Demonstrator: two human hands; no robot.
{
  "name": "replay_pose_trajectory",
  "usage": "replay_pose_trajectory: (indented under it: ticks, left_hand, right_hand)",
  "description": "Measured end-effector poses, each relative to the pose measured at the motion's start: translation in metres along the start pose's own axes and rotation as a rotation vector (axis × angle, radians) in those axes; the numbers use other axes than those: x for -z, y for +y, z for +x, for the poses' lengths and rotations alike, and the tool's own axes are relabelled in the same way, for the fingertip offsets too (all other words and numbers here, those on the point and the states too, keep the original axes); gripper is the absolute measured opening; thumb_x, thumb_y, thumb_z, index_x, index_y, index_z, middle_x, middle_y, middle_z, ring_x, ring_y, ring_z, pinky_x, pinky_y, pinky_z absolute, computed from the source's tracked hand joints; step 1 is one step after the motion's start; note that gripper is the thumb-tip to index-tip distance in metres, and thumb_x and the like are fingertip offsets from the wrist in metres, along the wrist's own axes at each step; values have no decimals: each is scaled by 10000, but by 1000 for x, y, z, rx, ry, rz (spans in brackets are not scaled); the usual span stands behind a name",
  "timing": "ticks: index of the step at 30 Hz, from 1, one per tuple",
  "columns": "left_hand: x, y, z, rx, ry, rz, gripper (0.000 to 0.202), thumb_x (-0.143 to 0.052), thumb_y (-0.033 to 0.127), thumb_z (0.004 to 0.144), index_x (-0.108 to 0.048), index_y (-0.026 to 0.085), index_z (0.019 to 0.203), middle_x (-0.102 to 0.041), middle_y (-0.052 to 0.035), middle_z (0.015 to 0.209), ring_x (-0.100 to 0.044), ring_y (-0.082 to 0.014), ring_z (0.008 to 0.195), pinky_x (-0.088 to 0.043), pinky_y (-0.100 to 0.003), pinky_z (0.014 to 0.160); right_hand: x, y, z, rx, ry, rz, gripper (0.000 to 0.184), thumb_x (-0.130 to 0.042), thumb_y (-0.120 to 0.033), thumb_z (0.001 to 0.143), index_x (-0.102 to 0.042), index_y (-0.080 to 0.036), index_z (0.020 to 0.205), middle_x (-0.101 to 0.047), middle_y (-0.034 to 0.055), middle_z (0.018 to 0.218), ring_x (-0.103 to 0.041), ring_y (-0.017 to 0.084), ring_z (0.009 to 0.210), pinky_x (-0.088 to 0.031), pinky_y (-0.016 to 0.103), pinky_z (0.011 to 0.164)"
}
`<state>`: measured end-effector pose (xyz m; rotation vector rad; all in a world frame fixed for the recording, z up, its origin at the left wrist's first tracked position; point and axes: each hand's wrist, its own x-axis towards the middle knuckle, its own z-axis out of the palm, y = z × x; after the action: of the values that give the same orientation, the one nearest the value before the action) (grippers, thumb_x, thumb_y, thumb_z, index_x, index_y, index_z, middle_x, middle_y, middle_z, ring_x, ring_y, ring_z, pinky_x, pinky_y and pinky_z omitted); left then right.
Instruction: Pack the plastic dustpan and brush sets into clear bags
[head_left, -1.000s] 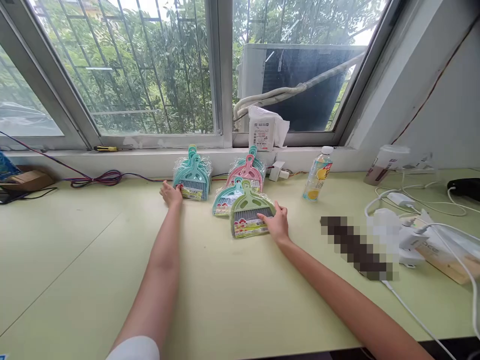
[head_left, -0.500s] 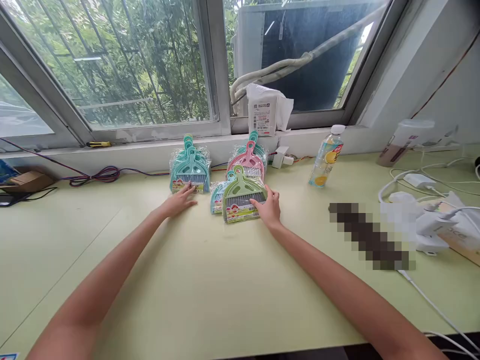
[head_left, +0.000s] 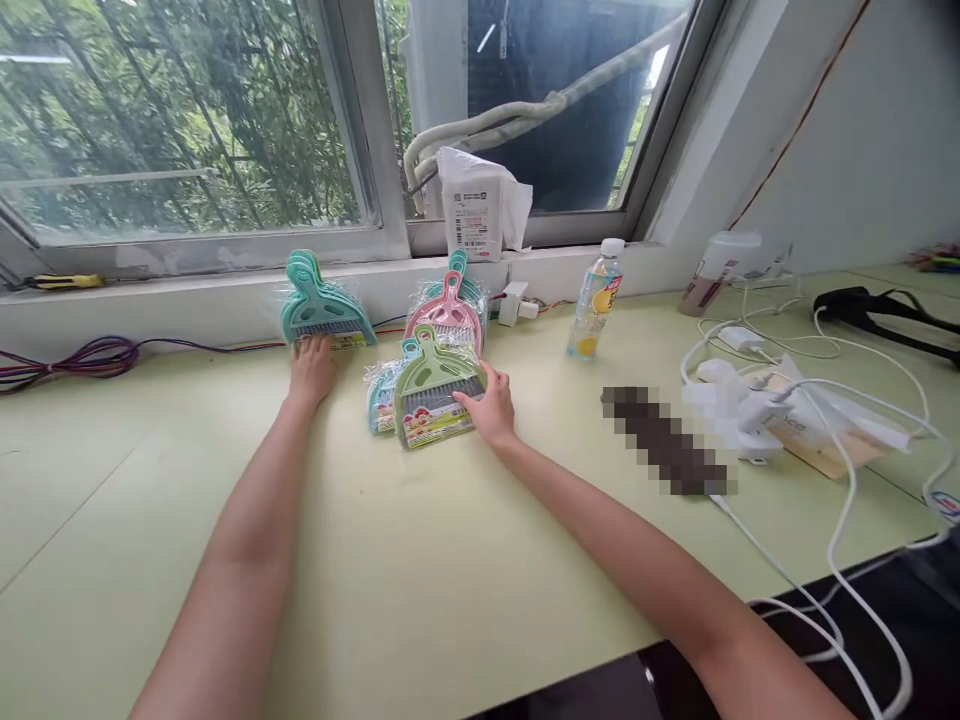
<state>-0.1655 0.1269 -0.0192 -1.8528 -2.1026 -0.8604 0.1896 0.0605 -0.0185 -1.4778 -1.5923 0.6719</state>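
A stack of teal dustpan-and-brush sets point(head_left: 322, 300) in clear wrap leans at the wall on the left, its handles tilted leftward. My left hand point(head_left: 311, 370) touches its lower front, fingers stretched upward and open. My right hand point(head_left: 491, 405) is closed on the right edge of a green dustpan-and-brush set point(head_left: 439, 390), thumb on the front and fingers at the edge. A light blue set point(head_left: 382, 395) shows partly behind the green one. Farther back stands a pink dustpan-and-brush set point(head_left: 448, 312), with teal ones partly hidden behind it.
A drink bottle point(head_left: 595, 305) stands to the right, with a lidded cup point(head_left: 716, 275) beyond. White cables and chargers point(head_left: 757, 410) lie around a blurred dark object point(head_left: 664, 440). A wrapped white package point(head_left: 480, 215) sits on the sill. Bundled wires point(head_left: 90, 360) run along the wall.
The view has swung to the right. The teal stack has tipped, its handles now leaning left, with my left hand still against it. My right hand keeps its grip on the green set.
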Motion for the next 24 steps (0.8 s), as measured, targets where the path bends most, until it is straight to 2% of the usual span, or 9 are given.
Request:
replay_pose_trajectory:
  ticks: [3, 5, 7, 10, 12, 14, 17, 21, 24]
  left_hand:
    - [6, 7, -8, -59, 111, 89, 625, -494, 123, 858, -384, 170, 1471, -390, -146, 1513, -207, -286, 1475, -59, -493, 1217]
    - [10, 13, -8, -93, 114, 121, 641, -521, 130, 872, -353, 170, 1490, -274, -124, 1582, -106, -278, 1499, -29, -507, 1216]
    - [12, 17, -1, -89, 97, 127, 613, -522, 155, 901, -352, 169, 1490, -142, -95, 1631, -50, -277, 1503, -20, -524, 1211]
    - [15, 19, 17, -14, -28, 75, 614, -514, 224, 930, -318, 182, 1510, -60, -74, 1647, -69, -315, 1493, -86, -580, 1190]
    - [15, 18, 27, 12, -110, 45, 679, -556, 243, 903, -284, 192, 1524, -51, -74, 1648, -76, -346, 1487, -136, -596, 1174]
    - [14, 16, 32, 6, -123, 39, 717, -592, 230, 869, -290, 204, 1519, -54, -68, 1648, -76, -354, 1486, -168, -584, 1171]
    - [12, 15, 26, -6, -75, 53, 672, -585, 221, 864, -345, 210, 1491, -89, -69, 1642, -116, -345, 1483, -163, -592, 1173]
    - [14, 17, 10, -5, 46, 91, 674, -586, 171, 828, -376, 183, 1469, -132, -96, 1631, -71, -319, 1499, -47, -589, 1193]
    - [20, 15, 7, 28, 77, 71, 718, -550, 154, 803, -339, 195, 1489, -123, -99, 1632, -78, -303, 1505, -71, -569, 1201]
  right_hand:
    - [1, -1, 0, -2, -3, 11, 688, -681, -391, 798, -422, -245, 1418, -471, 129, 1361, -533, 293, 1244, -474, 414, 979]
    - [1, -1, 0, 3, -4, 6, 679, -684, -379, 800, -423, -252, 1415, -473, 125, 1358, -527, 292, 1251, -470, 417, 987]
    - [1, -1, 0, 8, -4, -7, 669, -691, -373, 798, -432, -263, 1405, -475, 119, 1355, -526, 291, 1254, -472, 416, 987]
    - [0, -1, 1, 12, 1, -30, 658, -700, -378, 795, -445, -276, 1393, -481, 108, 1348, -533, 281, 1248, -476, 408, 988]
    - [0, -2, 2, 10, -1, -35, 654, -700, -380, 799, -445, -274, 1393, -481, 107, 1348, -528, 273, 1256, -471, 400, 999]
    - [1, -2, 2, 4, -1, -33, 651, -701, -374, 802, -447, -268, 1392, -478, 109, 1351, -521, 271, 1265, -464, 395, 1009]
    - [0, -2, 3, 9, -6, -33, 653, -703, -365, 800, -451, -257, 1392, -477, 112, 1356, -526, 273, 1262, -458, 392, 1017]
    - [-1, 2, 2, 22, 9, -34, 656, -690, -352, 807, -451, -226, 1405, -484, 130, 1348, -539, 281, 1247, -454, 398, 1022]
    - [-2, 4, 1, 25, 28, -19, 637, -675, -327, 808, -461, -219, 1399, -484, 136, 1347, -538, 288, 1250, -454, 405, 1019]
